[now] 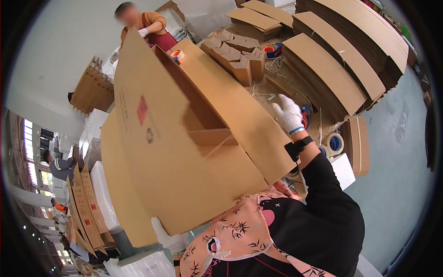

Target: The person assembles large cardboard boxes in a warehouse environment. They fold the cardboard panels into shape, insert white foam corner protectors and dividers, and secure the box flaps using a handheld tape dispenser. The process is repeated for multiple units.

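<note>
A large brown cardboard carton [203, 184] lies in front of me with its long flaps raised or folded out. In a white knit glove, my left hand [167, 236] grips the near edge of a carton flap, the flap hiding part of its fingers. My right hand [290, 114], also gloved, is raised past the carton's right side, fingers apart and holding nothing. Beside it is a blue and red tape dispenser [305, 116]. Across the carton, a co-worker [146, 25] in white gloves holds the far end of the tall flap.
Stacked cardboard sheets [323, 69] and folded cardboard inserts [235, 53] lie at the back right. Another tape dispenser [273, 50] rests near them. Tape rolls [334, 143] stand by my right elbow. White foam blocks [104, 198] and cartons [85, 207] line the left side.
</note>
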`<action>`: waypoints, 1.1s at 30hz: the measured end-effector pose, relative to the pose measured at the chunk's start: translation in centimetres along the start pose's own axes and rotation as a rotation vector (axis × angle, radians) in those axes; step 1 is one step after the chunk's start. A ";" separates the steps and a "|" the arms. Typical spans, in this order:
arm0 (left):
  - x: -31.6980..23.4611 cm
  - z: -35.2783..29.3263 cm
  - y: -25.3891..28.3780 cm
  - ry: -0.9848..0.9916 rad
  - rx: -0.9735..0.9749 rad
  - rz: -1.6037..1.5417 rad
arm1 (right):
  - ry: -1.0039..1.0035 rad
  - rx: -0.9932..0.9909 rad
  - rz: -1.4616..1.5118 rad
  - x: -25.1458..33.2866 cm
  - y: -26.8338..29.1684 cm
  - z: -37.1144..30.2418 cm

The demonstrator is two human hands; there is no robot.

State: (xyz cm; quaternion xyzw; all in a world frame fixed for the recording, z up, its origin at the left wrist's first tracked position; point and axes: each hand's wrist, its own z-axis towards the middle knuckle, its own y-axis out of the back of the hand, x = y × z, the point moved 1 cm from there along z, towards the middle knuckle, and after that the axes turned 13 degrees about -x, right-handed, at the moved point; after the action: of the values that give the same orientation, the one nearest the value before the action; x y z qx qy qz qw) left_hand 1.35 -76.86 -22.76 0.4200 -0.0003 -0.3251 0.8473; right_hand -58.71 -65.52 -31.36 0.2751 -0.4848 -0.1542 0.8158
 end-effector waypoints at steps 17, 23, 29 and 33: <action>5.4 5.0 7.2 1.074 -0.281 -0.331 | -0.041 0.889 0.518 15.4 -12.3 3.0; 13.7 2.3 7.4 1.407 -0.365 -0.851 | -0.034 0.899 0.540 15.0 -12.4 3.0; 17.0 -3.3 4.7 1.336 -0.222 -0.726 | -0.170 0.611 0.448 9.4 -11.5 5.2; 15.8 -5.0 2.9 1.598 -0.157 -0.976 | -0.316 -0.039 -0.502 -1.0 -8.7 8.0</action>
State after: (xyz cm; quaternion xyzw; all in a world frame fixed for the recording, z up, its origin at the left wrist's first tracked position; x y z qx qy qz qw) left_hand 16.78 -80.71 -28.25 0.4142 0.7796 -0.2586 0.3923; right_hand -66.08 -74.34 -34.23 0.3431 -0.5194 -0.4014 0.6718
